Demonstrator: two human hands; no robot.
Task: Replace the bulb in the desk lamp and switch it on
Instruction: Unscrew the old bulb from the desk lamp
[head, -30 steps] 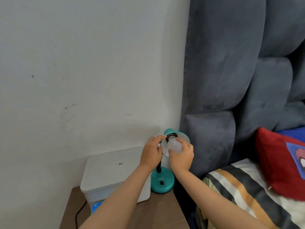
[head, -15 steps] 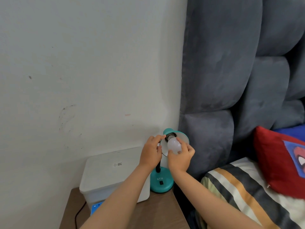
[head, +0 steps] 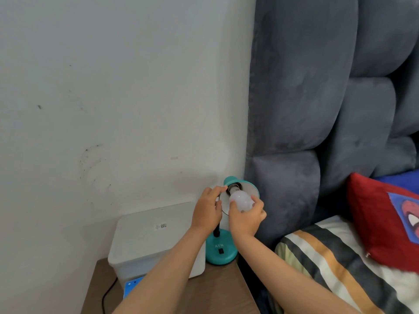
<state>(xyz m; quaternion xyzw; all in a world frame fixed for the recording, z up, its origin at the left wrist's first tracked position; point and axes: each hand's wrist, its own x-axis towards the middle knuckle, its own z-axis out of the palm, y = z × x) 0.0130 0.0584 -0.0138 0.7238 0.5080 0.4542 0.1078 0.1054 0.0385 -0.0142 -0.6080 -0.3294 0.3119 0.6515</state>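
Observation:
A teal desk lamp stands on its round base [head: 221, 251] at the back right of a wooden nightstand [head: 215, 288], with a black switch on the base. Its shade [head: 250, 189] is tipped up toward me, showing the pale inside. A white bulb [head: 240, 200] sits in the black socket at the shade's centre. My right hand [head: 246, 217] grips the bulb's round end from below with its fingertips. My left hand [head: 207, 209] holds the shade's left rim, fingers curled over the edge.
A white lidded box [head: 149, 241] stands left of the lamp, over a blue item [head: 132, 286] with a black cable. A white wall is behind. A grey padded headboard [head: 317, 109], a striped bedcover [head: 335, 268] and a red cushion [head: 381, 218] lie to the right.
My right hand's fingers have shifted round the bulb, turning a little on it. My left hand stays on the shade's rim. The view has drifted slightly.

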